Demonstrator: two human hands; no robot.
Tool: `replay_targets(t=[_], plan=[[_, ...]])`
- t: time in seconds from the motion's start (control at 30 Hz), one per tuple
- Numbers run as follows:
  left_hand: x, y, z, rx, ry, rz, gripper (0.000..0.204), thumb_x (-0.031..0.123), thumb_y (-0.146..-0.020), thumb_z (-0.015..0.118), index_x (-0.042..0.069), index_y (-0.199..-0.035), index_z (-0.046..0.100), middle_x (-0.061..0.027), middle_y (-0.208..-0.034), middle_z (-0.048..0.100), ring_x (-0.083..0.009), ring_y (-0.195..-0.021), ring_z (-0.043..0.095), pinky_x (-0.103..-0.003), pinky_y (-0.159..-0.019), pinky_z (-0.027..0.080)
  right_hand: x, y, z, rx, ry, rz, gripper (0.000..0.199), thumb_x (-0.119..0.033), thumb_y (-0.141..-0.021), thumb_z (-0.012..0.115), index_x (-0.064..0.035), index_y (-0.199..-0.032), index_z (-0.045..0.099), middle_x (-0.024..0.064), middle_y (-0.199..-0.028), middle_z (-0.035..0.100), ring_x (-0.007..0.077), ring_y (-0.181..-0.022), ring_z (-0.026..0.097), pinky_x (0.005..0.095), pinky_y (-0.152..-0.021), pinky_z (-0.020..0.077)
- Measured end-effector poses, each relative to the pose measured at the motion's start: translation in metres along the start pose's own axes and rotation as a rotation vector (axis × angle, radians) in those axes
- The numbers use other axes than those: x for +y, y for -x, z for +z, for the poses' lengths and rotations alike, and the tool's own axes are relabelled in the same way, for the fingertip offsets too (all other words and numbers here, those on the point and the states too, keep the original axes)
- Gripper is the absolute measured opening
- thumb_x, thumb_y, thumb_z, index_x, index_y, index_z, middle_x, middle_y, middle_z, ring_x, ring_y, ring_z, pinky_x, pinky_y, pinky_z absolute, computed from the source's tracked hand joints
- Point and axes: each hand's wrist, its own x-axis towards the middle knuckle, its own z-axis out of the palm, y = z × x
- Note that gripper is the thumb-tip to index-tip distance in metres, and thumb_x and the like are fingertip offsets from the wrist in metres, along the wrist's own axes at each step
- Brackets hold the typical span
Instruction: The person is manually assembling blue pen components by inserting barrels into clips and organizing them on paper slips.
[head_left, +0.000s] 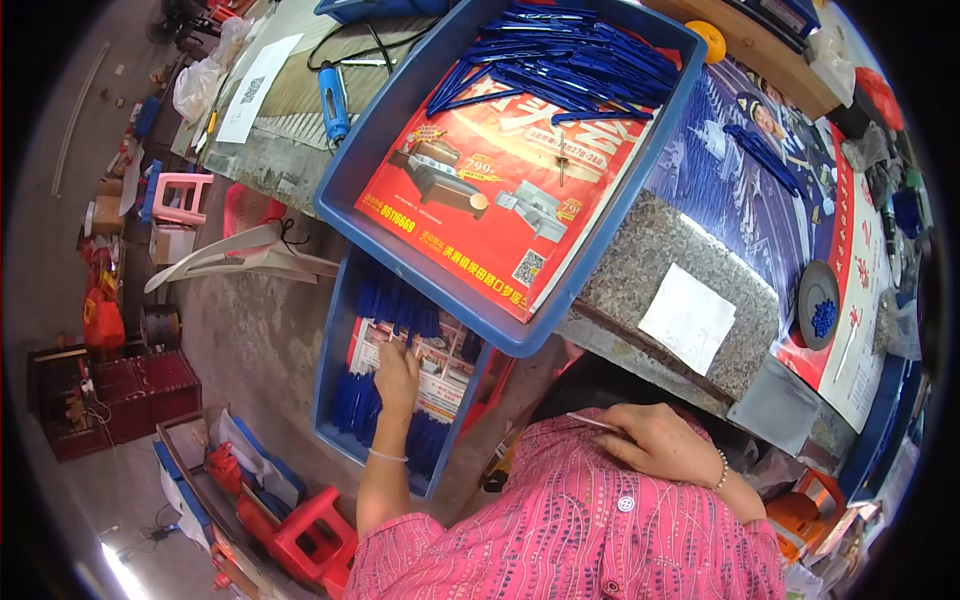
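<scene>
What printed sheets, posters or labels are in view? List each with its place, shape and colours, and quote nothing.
Red advertising sheet: lines the upper blue tray, rectangular, with product pictures and yellow patches.
Second printed sheet: lines the lower blue tray, where the left hand reaches; white and red.
Blue poster: spread over the stone counter, red and white right edge.
Plain white paper: on the counter, square.
White sheet: far left bench, long, faint print.

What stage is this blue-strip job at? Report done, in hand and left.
Done: a pile of blue strips lies in the upper blue tray. In hand: the left hand reaches into the lower blue tray; the right hand holds a thin rod. Left: many strips remain in the lower tray.
</scene>
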Motion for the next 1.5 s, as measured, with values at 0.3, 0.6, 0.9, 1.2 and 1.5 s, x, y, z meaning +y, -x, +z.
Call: replay_targets(t=[0.3,0.6,0.9,1.2,1.5], plan=[[-0.001,-0.013,-0.011,-0.086,0.091,0.080,0.021,0.018,-0.083,0.063,0.001,-0.089,0.053,-0.0161,-0.073,0.062,-0.0317,-0.063,0.061,-0.040,-0.057,0.046,0.005,0.004,0.000,0.004,0.008,-0.001,0.023,-0.017,-0.084,0.059,0.0018,-0.096,0.059,0.0183,-0.082,0.059,0.0346,-0.074,0.059,0.0392,-0.065,0.0470],[0.010,-0.021,-0.018,-0.007,0.096,-0.015,0.016,0.013,-0.079,0.064,0.002,-0.078,0.052,-0.0106,-0.056,0.055,-0.0264,-0.049,0.055,-0.036,-0.050,0.044,0.004,0.005,-0.005,0.020,0.008,0.009,0.024,-0.018,-0.084,0.059,0.0018,-0.098,0.059,0.0183,-0.084,0.060,0.0343,-0.075,0.060,0.0391,-0.066,0.0471],[0.008,-0.087,-0.023,-0.068,-0.097,0.053,0.020,0.020,-0.080,0.062,0.003,-0.078,0.052,-0.0170,-0.071,0.059,-0.0379,-0.067,0.058,-0.046,-0.060,0.044,-0.001,0.019,-0.021,0.047,0.039,-0.014,0.025,-0.018,-0.085,0.056,0.0004,-0.102,0.057,0.0181,-0.086,0.060,0.0351,-0.077,0.060,0.0413,-0.067,0.0476],[0.108,-0.097,-0.132,0.203,0.228,0.119,0.010,0.003,-0.083,0.058,-0.002,-0.091,0.058,-0.0131,-0.077,0.059,-0.0216,-0.061,0.058,-0.031,-0.058,0.046,0.006,0.071,-0.051,0.354,-0.285,0.124,0.018,-0.018,-0.085,0.063,-0.0010,-0.089,0.062,0.0106,-0.070,0.061,0.0197,-0.062,0.059,0.0299,-0.057,0.0451],[0.358,-0.126,-0.202,-0.220,0.437,0.803,0.012,-0.005,-0.078,0.060,-0.001,-0.089,0.059,-0.0092,-0.079,0.058,-0.0128,-0.063,0.056,-0.023,-0.053,0.043,0.012,0.109,-0.072,0.406,-0.395,0.206,0.016,-0.016,-0.085,0.062,-0.0007,-0.089,0.063,0.0027,-0.070,0.060,0.0078,-0.066,0.054,0.0246,-0.060,0.0440]])
